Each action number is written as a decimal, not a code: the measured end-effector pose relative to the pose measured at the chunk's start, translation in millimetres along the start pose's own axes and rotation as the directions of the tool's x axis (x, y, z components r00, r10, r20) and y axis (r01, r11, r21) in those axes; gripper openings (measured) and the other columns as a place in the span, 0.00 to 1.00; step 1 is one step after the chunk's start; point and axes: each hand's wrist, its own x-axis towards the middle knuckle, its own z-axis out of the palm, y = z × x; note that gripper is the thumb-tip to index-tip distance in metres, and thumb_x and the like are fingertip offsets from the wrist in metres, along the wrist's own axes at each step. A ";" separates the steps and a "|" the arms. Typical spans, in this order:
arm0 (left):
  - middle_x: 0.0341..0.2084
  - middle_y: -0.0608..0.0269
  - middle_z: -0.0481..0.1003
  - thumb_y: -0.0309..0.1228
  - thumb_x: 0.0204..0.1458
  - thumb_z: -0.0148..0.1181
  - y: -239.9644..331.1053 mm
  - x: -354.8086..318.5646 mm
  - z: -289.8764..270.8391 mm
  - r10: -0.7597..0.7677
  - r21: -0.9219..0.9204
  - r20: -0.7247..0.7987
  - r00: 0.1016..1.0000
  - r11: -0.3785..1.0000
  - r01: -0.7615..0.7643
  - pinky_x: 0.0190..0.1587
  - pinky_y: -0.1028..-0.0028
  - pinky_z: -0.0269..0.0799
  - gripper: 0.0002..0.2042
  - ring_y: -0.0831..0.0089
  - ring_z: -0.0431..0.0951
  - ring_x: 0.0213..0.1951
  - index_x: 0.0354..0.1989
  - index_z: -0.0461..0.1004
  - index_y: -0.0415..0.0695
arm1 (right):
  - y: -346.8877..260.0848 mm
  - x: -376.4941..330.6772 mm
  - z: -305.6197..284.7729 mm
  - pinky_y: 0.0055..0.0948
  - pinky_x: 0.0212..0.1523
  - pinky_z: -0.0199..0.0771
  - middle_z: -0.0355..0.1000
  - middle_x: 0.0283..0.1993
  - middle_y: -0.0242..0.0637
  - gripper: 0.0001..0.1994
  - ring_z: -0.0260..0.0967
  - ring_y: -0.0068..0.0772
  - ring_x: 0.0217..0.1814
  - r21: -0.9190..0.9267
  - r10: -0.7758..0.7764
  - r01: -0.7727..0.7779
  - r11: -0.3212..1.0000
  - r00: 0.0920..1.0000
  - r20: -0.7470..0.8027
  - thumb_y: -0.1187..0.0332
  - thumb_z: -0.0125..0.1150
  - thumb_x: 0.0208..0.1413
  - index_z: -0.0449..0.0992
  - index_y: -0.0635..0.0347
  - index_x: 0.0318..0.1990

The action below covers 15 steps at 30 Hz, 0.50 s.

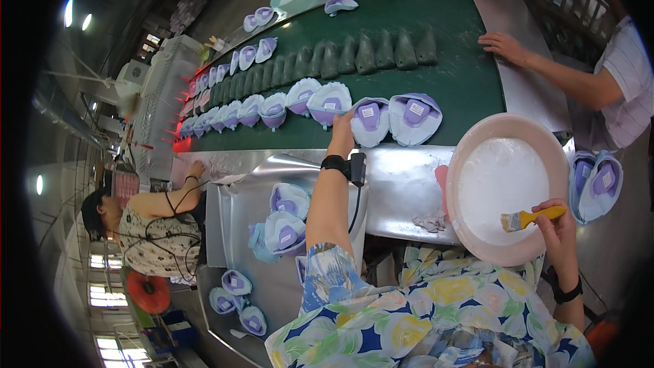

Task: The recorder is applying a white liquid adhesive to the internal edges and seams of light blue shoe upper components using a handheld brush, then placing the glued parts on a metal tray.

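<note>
My right hand (558,232) grips a paintbrush (538,217) by its yellow handle. The bristles are over the white liquid (507,180) in a pale pink basin (463,163). My left hand (343,133) reaches onto the green conveyor belt (470,95), its fingers closed at the left edge of a light blue and purple shoe upper (370,121); the fingertips are partly hidden. To its right lies another shoe upper (415,118), and to its left a shoe upper (329,103) heads a row running toward the red-lit machine mouth.
Dark shoe lasts (365,54) line the belt's middle. More uppers (283,232) lie on the metal tray at left, and a pair (595,186) sits right of the basin. A co-worker's hand (504,46) rests at the belt's right end; other people stand at left and far side.
</note>
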 end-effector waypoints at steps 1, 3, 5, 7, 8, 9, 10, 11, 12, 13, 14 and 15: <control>0.66 0.43 0.60 0.35 0.54 0.65 1.2 5.3 13.7 0.032 0.034 -0.115 0.993 0.999 -0.028 0.69 0.61 0.57 0.40 0.47 0.59 0.69 0.72 0.49 0.38 | 0.8 0.7 0.6 0.28 0.54 0.72 0.73 0.46 0.40 0.09 0.72 0.29 0.50 0.007 0.011 -0.011 1.000 1.000 -0.014 0.76 0.55 0.62 0.68 0.64 0.49; 0.67 0.42 0.59 0.35 0.49 0.70 -3.4 1.6 45.3 0.033 0.540 -0.284 0.958 0.832 0.131 0.68 0.60 0.59 0.46 0.48 0.59 0.69 0.72 0.45 0.36 | 0.8 0.6 1.7 0.29 0.54 0.71 0.74 0.44 0.40 0.09 0.73 0.30 0.49 0.014 0.052 -0.051 0.999 0.996 -0.066 0.77 0.57 0.60 0.70 0.65 0.47; 0.55 0.45 0.71 0.33 0.41 0.76 -40.3 7.8 31.0 0.287 0.758 -0.422 0.860 0.633 0.160 0.51 0.62 0.74 0.40 0.54 0.76 0.52 0.64 0.62 0.35 | -6.0 4.0 3.4 0.29 0.54 0.71 0.74 0.44 0.40 0.09 0.73 0.31 0.48 0.009 0.019 -0.018 1.000 0.999 -0.039 0.77 0.57 0.60 0.70 0.65 0.47; 0.44 0.48 0.77 0.33 0.41 0.75 -50.7 18.2 1.9 0.107 0.658 -0.277 0.955 0.745 0.107 0.44 0.62 0.75 0.33 0.56 0.79 0.43 0.57 0.70 0.35 | -4.8 9.2 1.6 0.29 0.53 0.71 0.75 0.44 0.40 0.08 0.74 0.31 0.48 0.001 -0.040 0.040 0.999 0.999 -0.023 0.77 0.57 0.61 0.70 0.66 0.47; 0.39 0.50 0.79 0.33 0.41 0.75 -51.2 16.2 -9.2 0.015 0.598 -0.183 0.983 0.796 0.099 0.41 0.62 0.76 0.29 0.57 0.81 0.39 0.53 0.74 0.35 | -3.1 11.1 1.0 0.29 0.52 0.72 0.75 0.44 0.41 0.08 0.74 0.31 0.48 -0.010 -0.073 0.073 0.997 0.997 -0.020 0.77 0.58 0.61 0.70 0.66 0.47; 0.23 0.60 0.76 0.28 0.46 0.71 -27.1 -2.0 24.4 -0.123 0.443 -0.100 0.987 0.883 0.154 0.22 0.66 0.69 0.12 0.66 0.75 0.19 0.39 0.80 0.38 | 4.2 7.1 1.5 0.29 0.51 0.73 0.75 0.44 0.41 0.08 0.75 0.32 0.48 -0.032 -0.075 0.073 0.997 0.995 -0.061 0.77 0.58 0.61 0.70 0.66 0.46; 0.21 0.64 0.73 0.25 0.51 0.66 -16.7 -17.3 24.3 0.057 0.411 0.030 0.998 0.909 -0.064 0.18 0.71 0.63 0.07 0.74 0.69 0.14 0.39 0.79 0.40 | 3.4 7.7 1.8 0.28 0.50 0.73 0.76 0.44 0.41 0.08 0.75 0.31 0.48 -0.031 -0.072 0.071 0.997 0.996 -0.046 0.77 0.58 0.61 0.70 0.66 0.47; 0.20 0.64 0.73 0.25 0.54 0.65 -12.8 -27.8 19.7 0.193 0.311 0.009 0.981 0.932 -0.186 0.19 0.73 0.65 0.07 0.75 0.69 0.15 0.40 0.78 0.39 | -3.5 11.6 2.7 0.28 0.49 0.74 0.76 0.44 0.41 0.08 0.76 0.31 0.48 -0.040 -0.077 0.075 0.996 0.997 -0.028 0.76 0.58 0.61 0.70 0.66 0.47; 0.26 0.64 0.73 0.26 0.56 0.64 -6.2 -43.6 17.6 0.371 0.342 -0.002 0.929 0.873 -0.348 0.19 0.74 0.66 0.06 0.76 0.69 0.16 0.40 0.78 0.39 | -5.6 17.0 1.5 0.28 0.49 0.74 0.76 0.44 0.41 0.08 0.76 0.31 0.47 -0.048 -0.088 0.087 0.995 0.996 -0.013 0.76 0.59 0.61 0.70 0.66 0.47; 0.32 0.62 0.70 0.22 0.53 0.61 10.9 -75.6 23.4 0.546 0.424 0.166 0.821 0.712 -0.559 0.26 0.73 0.70 0.07 0.75 0.73 0.25 0.41 0.78 0.40 | -2.1 18.2 0.4 0.28 0.48 0.75 0.77 0.44 0.41 0.09 0.77 0.31 0.47 -0.065 -0.080 0.079 0.995 0.997 -0.009 0.75 0.59 0.62 0.70 0.66 0.47; 0.33 0.61 0.70 0.18 0.51 0.58 27.4 -114.3 28.3 0.644 0.538 0.297 0.705 0.497 -0.681 0.33 0.70 0.71 0.10 0.70 0.73 0.31 0.42 0.78 0.40 | -0.1 20.1 2.2 0.27 0.48 0.75 0.77 0.44 0.41 0.09 0.77 0.30 0.46 -0.081 -0.081 0.081 0.993 0.997 0.006 0.74 0.59 0.63 0.70 0.66 0.47; 0.33 0.60 0.70 0.15 0.49 0.54 34.1 -149.8 22.6 0.700 0.616 0.429 0.571 0.235 -0.752 0.41 0.67 0.72 0.13 0.65 0.73 0.37 0.43 0.77 0.40 | 0.8 23.5 3.7 0.27 0.47 0.75 0.77 0.43 0.41 0.09 0.78 0.30 0.46 -0.084 -0.093 0.096 0.992 0.995 0.038 0.73 0.59 0.63 0.70 0.67 0.47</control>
